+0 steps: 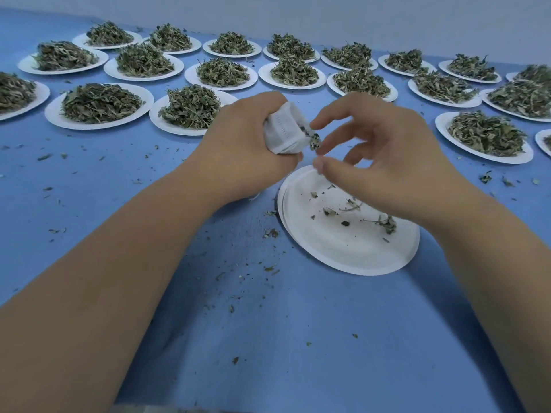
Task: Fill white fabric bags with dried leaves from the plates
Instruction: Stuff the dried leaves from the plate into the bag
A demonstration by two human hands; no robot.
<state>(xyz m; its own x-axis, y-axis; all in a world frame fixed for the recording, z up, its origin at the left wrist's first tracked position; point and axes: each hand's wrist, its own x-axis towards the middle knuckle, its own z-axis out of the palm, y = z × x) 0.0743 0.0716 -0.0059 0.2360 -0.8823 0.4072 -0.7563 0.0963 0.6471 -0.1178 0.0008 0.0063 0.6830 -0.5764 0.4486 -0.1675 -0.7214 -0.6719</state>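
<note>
1. Left hand (247, 144): fingers wrapped tight round a white bag (283, 129), held above the table (268, 338), just beyond the far-left edge of the near plate (343, 251).
2. Bag: bunched in the fist, with its mouth facing right towards the other hand. A leaf scrap (314, 141) sticks out at the mouth.
3. Right hand (387, 156): hangs over the far side of the near plate, fingers loosely curved and pointing at the bag mouth. The thumb (322, 166) sits below, apart from the fingertips (316, 124), and nothing is clamped between them. The scrap is right beside the fingertips, but it is too blurred to tell whether they touch it.
4. Near plate: white and almost bare, with only a few leaf bits (387, 225) on its right half. A doubled rim on the left side looks like two plates stacked.
5. Full plates (98, 125): white, in rows across the far half of the table from left edge to right edge. Each carries a leaf heap (101, 102).
6. One more heaped plate (512, 158) sits to the right of the right hand, well apart from the near plate.
7. Table: blue cover with loose crumbs (271, 233) scattered over it, thickest around the near plate and under the left forearm.
8. Grey wall (298, 13) behind the far rows.
</note>
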